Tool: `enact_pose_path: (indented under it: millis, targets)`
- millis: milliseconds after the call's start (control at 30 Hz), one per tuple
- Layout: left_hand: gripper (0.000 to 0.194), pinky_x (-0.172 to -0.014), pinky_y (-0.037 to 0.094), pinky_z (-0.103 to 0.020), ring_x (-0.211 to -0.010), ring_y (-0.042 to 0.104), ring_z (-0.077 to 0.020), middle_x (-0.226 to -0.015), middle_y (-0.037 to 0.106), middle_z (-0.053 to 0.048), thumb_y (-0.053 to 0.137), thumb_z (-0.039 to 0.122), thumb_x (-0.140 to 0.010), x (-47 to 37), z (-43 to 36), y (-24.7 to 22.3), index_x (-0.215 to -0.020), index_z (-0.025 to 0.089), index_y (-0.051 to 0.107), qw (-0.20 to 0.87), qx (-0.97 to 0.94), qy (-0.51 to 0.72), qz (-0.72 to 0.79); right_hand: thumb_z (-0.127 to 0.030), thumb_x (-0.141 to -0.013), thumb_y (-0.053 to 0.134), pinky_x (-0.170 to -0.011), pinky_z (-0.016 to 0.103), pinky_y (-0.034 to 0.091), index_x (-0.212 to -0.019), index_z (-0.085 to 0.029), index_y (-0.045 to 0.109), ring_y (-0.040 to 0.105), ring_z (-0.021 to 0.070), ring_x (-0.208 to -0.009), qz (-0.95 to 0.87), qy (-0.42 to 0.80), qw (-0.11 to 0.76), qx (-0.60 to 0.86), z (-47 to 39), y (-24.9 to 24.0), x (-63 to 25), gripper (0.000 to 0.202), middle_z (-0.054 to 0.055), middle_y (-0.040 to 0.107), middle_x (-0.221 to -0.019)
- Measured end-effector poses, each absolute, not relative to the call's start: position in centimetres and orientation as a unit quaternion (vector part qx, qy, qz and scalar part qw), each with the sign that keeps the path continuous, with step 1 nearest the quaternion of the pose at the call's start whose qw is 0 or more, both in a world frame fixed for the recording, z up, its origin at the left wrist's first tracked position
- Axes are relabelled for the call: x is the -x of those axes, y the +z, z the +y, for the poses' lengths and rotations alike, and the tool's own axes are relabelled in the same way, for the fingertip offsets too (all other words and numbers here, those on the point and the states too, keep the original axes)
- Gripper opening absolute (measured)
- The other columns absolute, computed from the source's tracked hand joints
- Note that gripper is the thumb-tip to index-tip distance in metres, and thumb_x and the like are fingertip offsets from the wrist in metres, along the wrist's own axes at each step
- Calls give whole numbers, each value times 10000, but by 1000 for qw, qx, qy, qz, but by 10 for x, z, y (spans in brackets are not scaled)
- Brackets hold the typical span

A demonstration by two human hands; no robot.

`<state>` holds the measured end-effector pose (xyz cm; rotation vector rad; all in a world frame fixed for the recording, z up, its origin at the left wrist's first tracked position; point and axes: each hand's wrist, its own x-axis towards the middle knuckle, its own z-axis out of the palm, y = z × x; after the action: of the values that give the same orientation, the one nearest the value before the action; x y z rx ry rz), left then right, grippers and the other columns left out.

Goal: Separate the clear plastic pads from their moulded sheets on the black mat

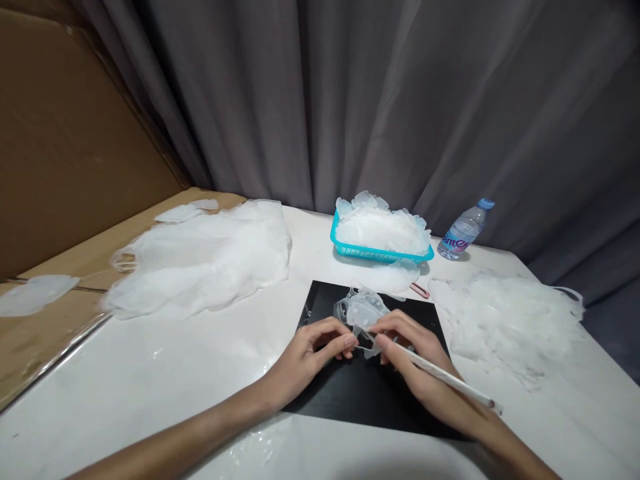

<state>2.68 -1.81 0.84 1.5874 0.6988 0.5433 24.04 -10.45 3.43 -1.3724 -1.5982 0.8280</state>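
Over the black mat [340, 393], my left hand [325, 340] pinches the lower edge of a thin translucent plastic piece [371, 348]. My right hand [413, 343] is closed around a slim white pen-like tool [445, 377]. Its tip points toward the plastic between my hands, and its back end sticks out past my wrist. Just beyond my fingertips, several translucent rounded pieces [364, 311] lie in a loose heap on the mat. My fingers partly hide the held piece and the tool's tip.
Behind the mat stands a turquoise basket [380, 255] heaped with translucent pieces. A water bottle [463, 230] is right of it. White filmy material lies in a left pile [210, 260] and a right pile [515, 323]. A small reddish item [420, 290] lies by the mat's far edge.
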Motion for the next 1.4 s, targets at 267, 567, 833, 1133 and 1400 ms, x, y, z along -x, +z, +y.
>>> enact_pose_path:
  millis: [267,567,833,1133,1400]
  targets:
    - [265,-650,385,-267,-680,517,-145,-733,562,16,500,271,-957,-20,-23,2,-719,182,572,532,-749,189,347,-501,-902,673,-620,292,465,-956,-166,725,534,152,-572,-417,281,586,636,-68,32,-306,344,-9,618,-632]
    - [365,-637,397,-269,-661,515,-144,-751,547,38,565,575,-973,-17,-14,11,-958,213,517,511,-716,256,401,-308,-1028,543,-757,290,540,-1081,-245,688,654,183,-832,-607,249,498,567,-107,27,-237,167,43,679,-958]
    - [350,-761,482,-277,-838,666,-183,-903,723,-35,688,498,-936,-25,-12,11,-971,150,683,735,-587,172,292,-178,-991,560,-872,300,567,-1290,-269,619,659,176,-919,-734,293,400,464,-128,9,-205,318,54,638,-1068]
    - [333,-753,473,-279,-815,655,-179,-895,737,-22,534,509,-1026,-20,-17,1,-929,192,559,636,-692,164,300,-201,-1081,386,-1009,462,498,-1176,-246,638,561,258,-1161,-726,102,390,557,-103,11,-237,274,103,624,-1214]
    - [350,-685,481,-245,-755,636,-162,-852,682,9,425,427,-1080,-19,-25,4,-962,197,662,460,-824,153,294,-400,-993,646,-828,356,479,-854,-235,690,585,223,-897,-661,280,395,573,-91,11,-215,220,17,685,-847]
